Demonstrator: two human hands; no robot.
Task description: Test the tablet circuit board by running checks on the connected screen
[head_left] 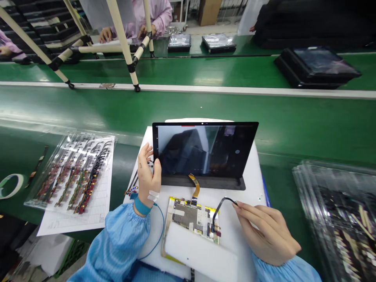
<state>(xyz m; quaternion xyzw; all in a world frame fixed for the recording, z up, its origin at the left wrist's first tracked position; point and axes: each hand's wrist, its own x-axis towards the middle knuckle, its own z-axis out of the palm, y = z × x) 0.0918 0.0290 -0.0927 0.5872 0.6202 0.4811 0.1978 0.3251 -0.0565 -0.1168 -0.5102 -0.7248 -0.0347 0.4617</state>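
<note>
A tablet screen (202, 149) stands tilted upright in a black holder (205, 182), showing a dim picture with a round button at its right. My left hand (149, 176), wearing a blue wrist strap with a cord, grips the screen's left edge, its thumb on the front. An orange-brown ribbon cable (194, 186) runs from the screen down to a circuit board (188, 215) with yellow edges. My right hand (264, 231) pinches the free end of a black flat cable (219, 205), which arches up from the board's right side. A white foam block (202, 250) covers the board's lower part.
On the left, a clear tray (73, 172) of small flex-cable parts rests over a printed sheet (73, 223), near a tape roll (11, 186). Stacked clear trays (337, 219) stand right. Beyond are a pipe frame (123, 39), black devices (317, 66) and a co-worker's pink sleeves (161, 17).
</note>
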